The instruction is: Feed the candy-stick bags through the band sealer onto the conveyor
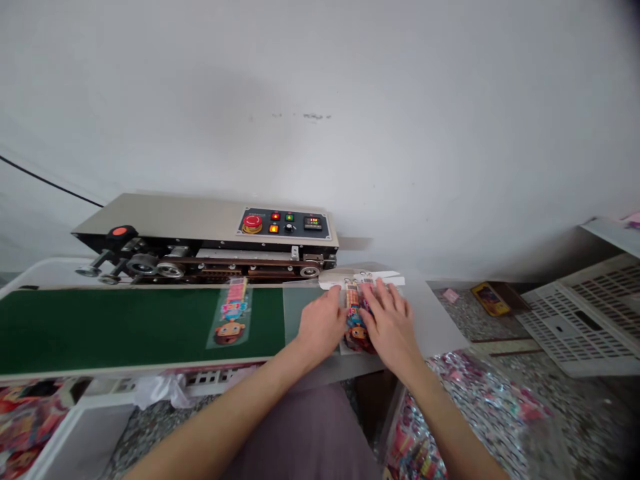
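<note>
My left hand [320,324] is at the left edge of a clear plastic packet [354,320] with a colourful cartoon-head card inside. Its fingers are bent and its thumb rests against the packet. Over the right part of the packets lies my right hand [393,327], fingers apart and fairly flat, partly covering a second pink printed packet. White strips [390,277] show beyond the fingertips. On the green conveyor belt [125,327], to the left, another cartoon packet [231,313] lies flat. Behind the belt stands a band sealing machine [210,223] with lit buttons and a red display.
A pale sheet [440,327] extends right of my hands. Below right is a large clear bag [480,400] of shiny packets. A white plastic crate [585,327] stands farther right, near a yellow box [490,299]. More printed packets [30,420] lie in a container at lower left.
</note>
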The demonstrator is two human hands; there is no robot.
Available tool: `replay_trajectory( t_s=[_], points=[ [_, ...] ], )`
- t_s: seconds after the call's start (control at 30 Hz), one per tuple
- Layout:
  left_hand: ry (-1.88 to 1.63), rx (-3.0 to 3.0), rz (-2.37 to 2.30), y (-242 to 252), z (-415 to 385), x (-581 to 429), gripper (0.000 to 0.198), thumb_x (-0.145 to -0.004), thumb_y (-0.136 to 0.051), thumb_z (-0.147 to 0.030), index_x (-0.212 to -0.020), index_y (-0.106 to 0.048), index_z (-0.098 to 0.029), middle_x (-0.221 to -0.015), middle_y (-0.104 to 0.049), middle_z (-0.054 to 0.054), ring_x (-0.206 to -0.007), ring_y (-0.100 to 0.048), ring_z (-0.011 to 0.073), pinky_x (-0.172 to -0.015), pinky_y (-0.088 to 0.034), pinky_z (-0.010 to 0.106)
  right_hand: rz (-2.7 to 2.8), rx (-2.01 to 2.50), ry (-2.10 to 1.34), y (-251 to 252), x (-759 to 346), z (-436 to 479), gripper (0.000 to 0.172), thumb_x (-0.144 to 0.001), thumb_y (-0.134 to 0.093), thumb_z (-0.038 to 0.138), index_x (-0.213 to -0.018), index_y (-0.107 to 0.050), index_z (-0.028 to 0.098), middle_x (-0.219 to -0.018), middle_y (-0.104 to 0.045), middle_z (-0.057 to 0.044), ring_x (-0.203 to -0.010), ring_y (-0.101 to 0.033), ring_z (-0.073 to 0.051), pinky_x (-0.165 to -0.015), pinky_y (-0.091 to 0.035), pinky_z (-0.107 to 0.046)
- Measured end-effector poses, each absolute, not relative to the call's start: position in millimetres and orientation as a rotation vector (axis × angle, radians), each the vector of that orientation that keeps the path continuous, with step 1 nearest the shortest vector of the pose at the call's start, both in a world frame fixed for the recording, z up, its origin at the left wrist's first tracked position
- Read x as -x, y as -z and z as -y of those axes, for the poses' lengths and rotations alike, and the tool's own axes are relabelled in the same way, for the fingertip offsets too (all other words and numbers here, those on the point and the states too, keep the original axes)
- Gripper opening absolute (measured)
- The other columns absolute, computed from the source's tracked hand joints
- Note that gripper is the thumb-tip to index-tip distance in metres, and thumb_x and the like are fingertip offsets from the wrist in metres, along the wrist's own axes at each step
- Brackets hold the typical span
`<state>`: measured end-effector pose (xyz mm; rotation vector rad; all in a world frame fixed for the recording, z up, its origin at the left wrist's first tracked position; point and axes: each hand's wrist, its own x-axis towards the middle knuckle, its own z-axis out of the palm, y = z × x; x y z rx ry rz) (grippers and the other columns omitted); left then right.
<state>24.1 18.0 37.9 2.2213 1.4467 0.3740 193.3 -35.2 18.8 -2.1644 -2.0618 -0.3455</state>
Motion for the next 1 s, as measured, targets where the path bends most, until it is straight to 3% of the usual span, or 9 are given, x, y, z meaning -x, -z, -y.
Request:
replay_trajectory(
  t_s=[0.1,0.23,0.47,0.6,0.7,0.87,1.0],
  points=[
    [-0.350,-2.151,-1.467,-34,-22,-35,0.039,-0.094,-0.048,-0.017,-0.133,-0.049,-0.021,-0.101,-0.076,0.006,-0.095,-0.073,0.0234,-0.079,-0.052,0.032,2.121,2.114,0.339,-17,-194,36,0.045,-0.103,-0.040,0.042,-0.142,-0.056,0.026,-0.158,-0.043,-0.008,-0.143,-0.035,-0.034,-0.110,-0.034,-0.054],
    [-0.368,-2.158,-1.500,-32,-25,-20,0.032,-0.095,-0.044,-0.013,-0.124,-0.054,-0.023,-0.100,-0.076,0.005,-0.096,-0.072,0.0229,-0.080,-0.051,0.032,1.997,2.166,0.426,-13,-200,37,0.044,-0.103,-0.039,0.040,-0.133,-0.063,0.020,-0.150,-0.052,-0.015,-0.139,-0.039,-0.036,-0.108,-0.034,-0.057],
    [-0.269,-2.387,-1.560,-33,-28,1,0.025,-0.096,-0.040,-0.010,-0.111,-0.057,-0.020,-0.111,-0.071,0.008,-0.096,-0.071,0.0234,-0.077,-0.052,0.033,2.038,1.986,0.317,-23,-183,21,0.037,-0.102,-0.040,0.027,-0.127,-0.067,0.021,-0.148,-0.054,-0.010,-0.138,-0.037,-0.034,-0.110,-0.029,-0.053],
    [-0.265,-2.462,-1.546,-31,-29,4,0.023,-0.097,-0.040,-0.010,-0.109,-0.057,-0.020,-0.106,-0.070,0.006,-0.092,-0.071,0.0226,-0.073,-0.053,0.032,2.046,1.863,0.082,-38,-170,-4,0.039,-0.097,-0.040,0.013,-0.120,-0.070,0.023,-0.125,-0.068,-0.007,-0.116,-0.051,-0.026,-0.100,-0.037,-0.040],
    [-0.269,-2.470,-1.562,-29,-30,6,0.023,-0.098,-0.040,-0.011,-0.110,-0.056,-0.020,-0.106,-0.070,0.006,-0.093,-0.071,0.0216,-0.074,-0.053,0.031,2.035,1.869,-0.037,-43,-162,-22,0.040,-0.094,-0.039,0.008,-0.117,-0.070,0.020,-0.112,-0.070,-0.007,-0.105,-0.053,-0.024,-0.091,-0.040,-0.035],
    [-0.241,-2.469,-1.606,-25,-30,14,0.022,-0.097,-0.038,-0.010,-0.109,-0.056,-0.017,-0.102,-0.069,0.009,-0.087,-0.071,0.0236,-0.071,-0.054,0.033,1.932,2.057,0.137,-34,-156,-22,0.027,-0.094,-0.046,0.013,-0.112,-0.067,0.016,-0.107,-0.068,-0.011,-0.104,-0.052,-0.027,-0.089,-0.038,-0.037],
    [-0.208,-2.541,-1.540,-22,-27,14,0.023,-0.097,-0.038,-0.009,-0.108,-0.057,-0.017,-0.103,-0.067,0.009,-0.091,-0.069,0.0247,-0.072,-0.054,0.033,1.953,2.085,0.134,-25,-154,-14,0.015,-0.094,-0.053,0.022,-0.093,-0.068,0.019,-0.101,-0.065,-0.010,-0.101,-0.051,-0.027,-0.087,-0.037,-0.037]
  ],
)
